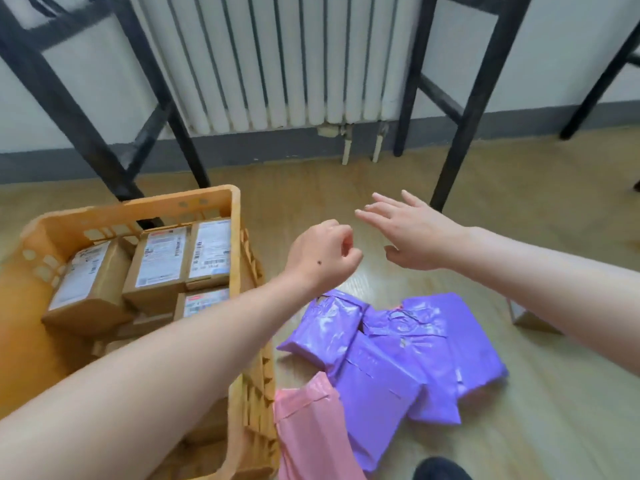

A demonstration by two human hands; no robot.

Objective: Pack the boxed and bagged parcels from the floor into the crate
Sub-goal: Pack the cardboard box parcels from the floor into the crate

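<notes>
An orange plastic crate (235, 216) stands on the floor at the left, holding several brown cardboard boxes (159, 265) with white labels. To its right lies a heap of purple bagged parcels (398, 348), with a pink bagged parcel (308, 427) at the near edge. My left hand (322, 258) hovers above the floor just right of the crate, fingers curled shut with nothing in them. My right hand (412, 233) is stretched out beside it, fingers spread, holding nothing. Both hands are above and beyond the bag heap.
Black metal frame legs (460, 133) stand on the wooden floor behind the hands and behind the crate. A white radiator (277, 64) lines the wall. A small cardboard box (526, 317) peeks from under my right forearm. A dark shoe tip (440, 469) shows at the bottom.
</notes>
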